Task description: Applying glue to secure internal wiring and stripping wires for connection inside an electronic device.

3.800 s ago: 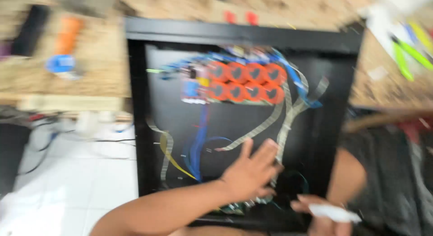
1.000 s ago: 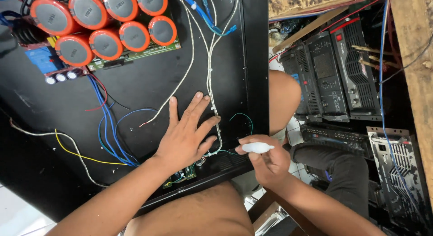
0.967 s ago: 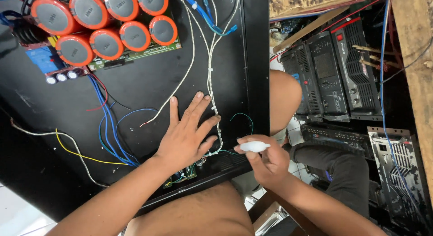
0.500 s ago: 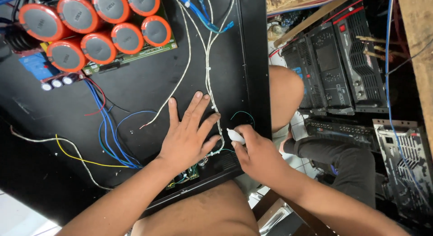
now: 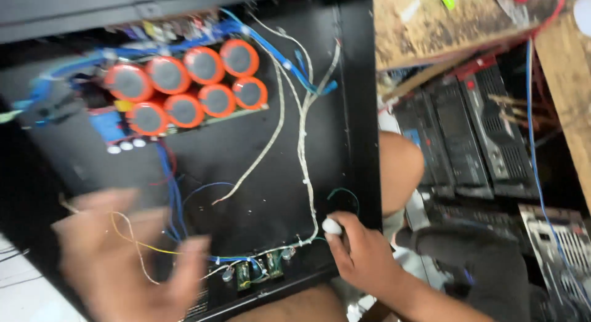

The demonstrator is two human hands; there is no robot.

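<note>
A: What's the right hand (image 5: 363,257) got?

B: A small white tool (image 5: 331,226). The fingers are curled tight round it, and only its rounded, smooth tip pokes out at the top of the fist. The rest is buried in the hand, so I can't say what kind of tool it is. It sits near the bottom right corner of the case (image 5: 354,112), just beside the pale wire bundle (image 5: 305,168).

A: And the left hand (image 5: 132,260)?

B: Blurred badly. It looks spread flat and holding nothing, over the bottom left part of the case floor, above a thin yellow wire (image 5: 138,239). Whether it touches the metal I can't tell.

A: The case itself?

B: Black sheet metal, matte, a shallow open box with a raised right wall. Its left edge runs out of view. The pale bundle looks cloth-wrapped and runs up the right side. Blue wires (image 5: 169,180) drop down the middle, smooth and glossy.

A: Those orange things?

B: Eight capacitors (image 5: 188,85), round cans with grey tops, in two rows toward the top left corner. Small green parts (image 5: 258,269) sit at the bottom edge, too small to make out.

A: Outside the case?

B: Dark ribbed electronics units (image 5: 468,137) stacked to the right, below a rough wooden bench (image 5: 431,26).
</note>
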